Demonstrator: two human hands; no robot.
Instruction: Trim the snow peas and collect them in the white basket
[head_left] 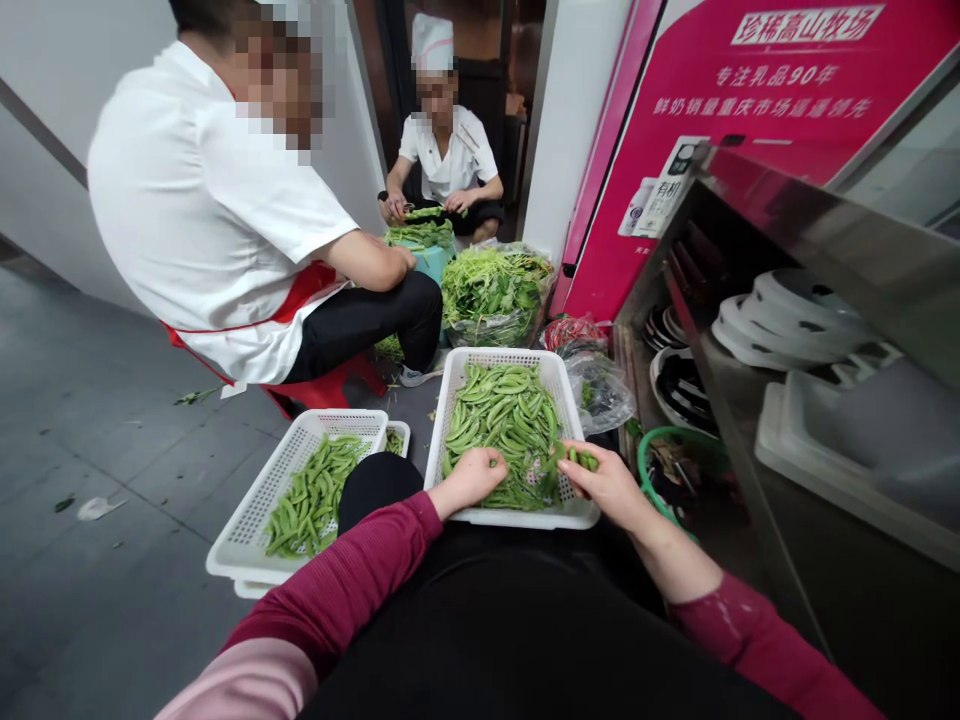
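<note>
A white perforated plastic basket (571,385) of green pea pods (504,405) rests in front of me at my lap. Over its near left edge is my left hand (474,478), with thumb and fingers pinched together; whether anything is between them is hidden. My right hand (609,487), at the near right corner, is closed around several pea pods (582,459). A darker green leafy piece (551,474) hangs beside its fingertips, above the pods. To the left, a second white basket (247,520) holds more pea pods (315,495).
Two people in white, one seated on a red stool (345,378), work nearby. Leafy greens (495,290) fill a bag beyond the basket. On the right stand a metal shelf (750,440) with white dishes (795,315) and a green-rimmed basket (646,450). Scraps litter the grey floor (135,400).
</note>
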